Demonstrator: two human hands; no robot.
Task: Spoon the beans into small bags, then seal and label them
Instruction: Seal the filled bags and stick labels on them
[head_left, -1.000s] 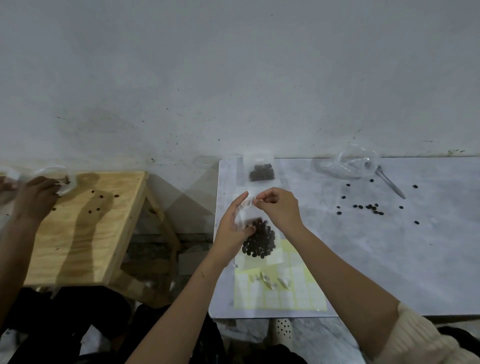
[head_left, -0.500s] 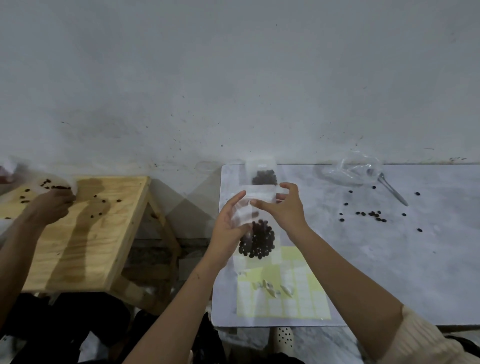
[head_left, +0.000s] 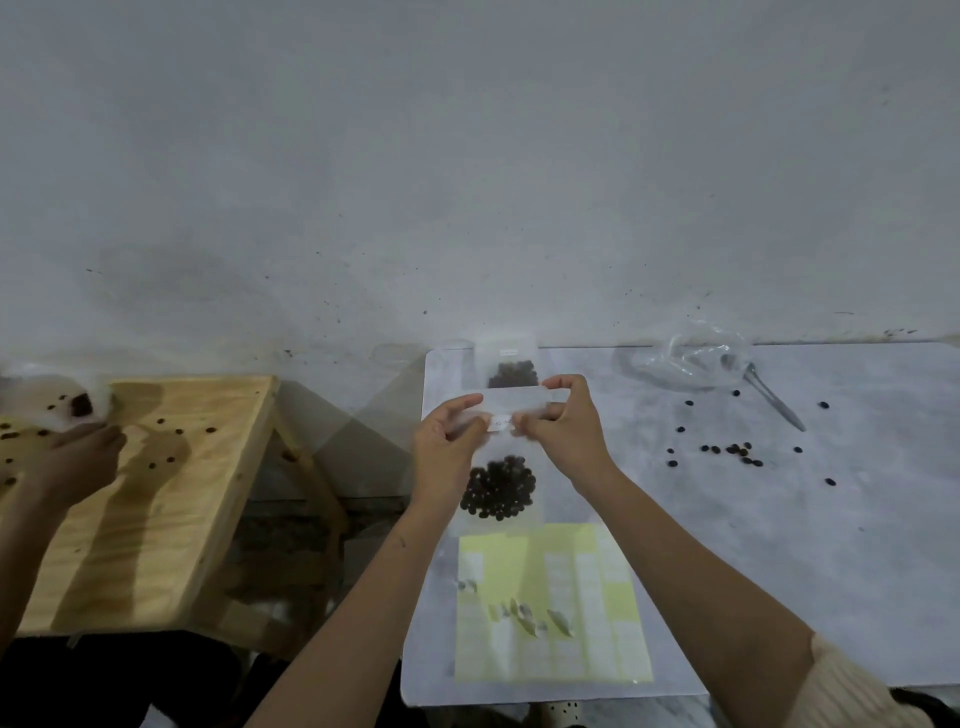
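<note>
Raised since last frame: small bag (head_left: 501, 467) (dark beans (head_left: 498, 487) pooled low), left hand (head_left: 447, 448) and right hand (head_left: 563, 428) both pinching its top.

Two bean bags (head_left: 501, 467) (head_left: 511, 366), one spoon (head_left: 774, 401), one label sheet (head_left: 553, 603)

wooden table (head_left: 171, 499), left | grey wall (head_left: 467, 156), behind | another person's hand (head_left: 78, 460) on the wood

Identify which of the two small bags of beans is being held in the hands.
The nearer bag, pinched at its top by the left hand and right hand; the far bag leans untouched against the wall.
</note>
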